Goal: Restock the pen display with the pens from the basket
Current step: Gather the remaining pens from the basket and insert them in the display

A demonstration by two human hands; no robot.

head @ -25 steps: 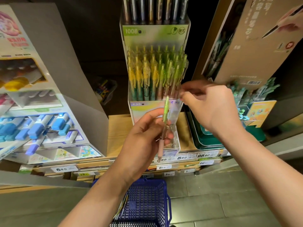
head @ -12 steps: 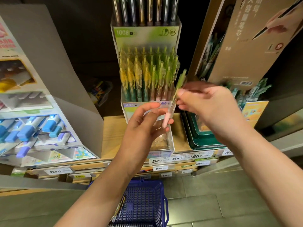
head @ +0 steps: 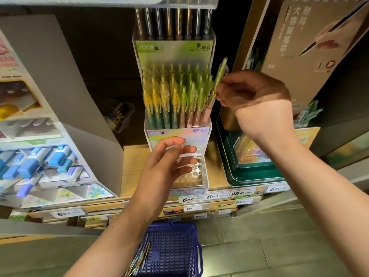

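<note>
Hands apart: L hand [head: 165, 166] empty, fingers loose; R hand [head: 255, 100] pinches green pen [head: 220, 72].
Nearest me, blue basket [head: 173, 246] on floor w/ few pens [head: 139, 258] inside; L hand hovers at clear front tray [head: 199, 176]; beyond, I see green pen tilted, lower end at R corner of pen display [head: 173, 50].

The person's two forearms [head: 111, 236] are bare along all their visible length, and the left hand [head: 165, 166] and right hand [head: 257, 104] are bare as well.
</note>
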